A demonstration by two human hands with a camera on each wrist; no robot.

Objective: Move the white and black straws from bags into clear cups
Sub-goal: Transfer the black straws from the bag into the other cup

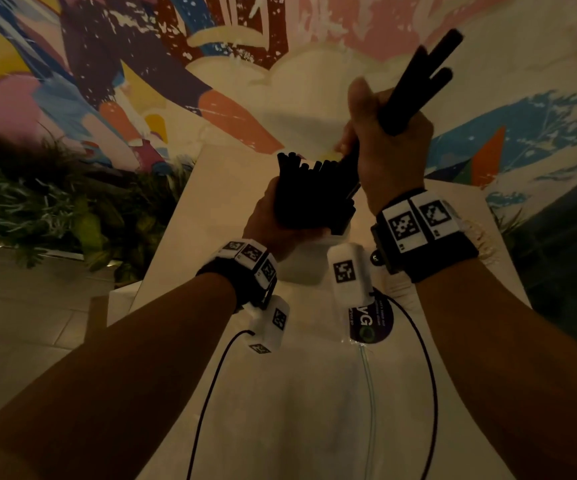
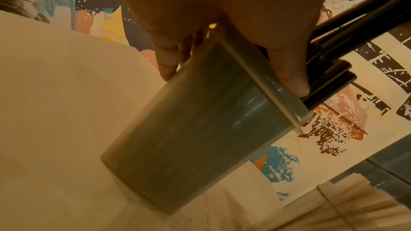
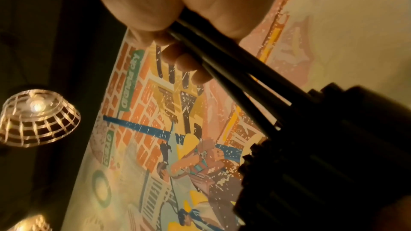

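Note:
My left hand (image 1: 269,216) grips a clear cup (image 1: 309,209) packed with black straws (image 1: 307,168), held tilted above the white table (image 1: 280,393). In the left wrist view the fingers (image 2: 166,59) wrap the cup (image 2: 189,138) and the thumb lies over its rim. Just right of the cup, my right hand (image 1: 384,140) grips a few black straws (image 1: 429,71). Their upper ends point up and right, and their lower ends reach in among the straws in the cup. In the right wrist view these straws (image 3: 222,62) run from the fingers (image 3: 186,66) down into the dark bundle (image 3: 322,147).
A clear plastic bag with a purple label (image 1: 370,323) lies on the table below my right wrist. A pale fringed bundle (image 1: 481,244), perhaps white straws, lies at the table's right edge. Green plants (image 1: 37,202) stand to the left, a painted wall behind.

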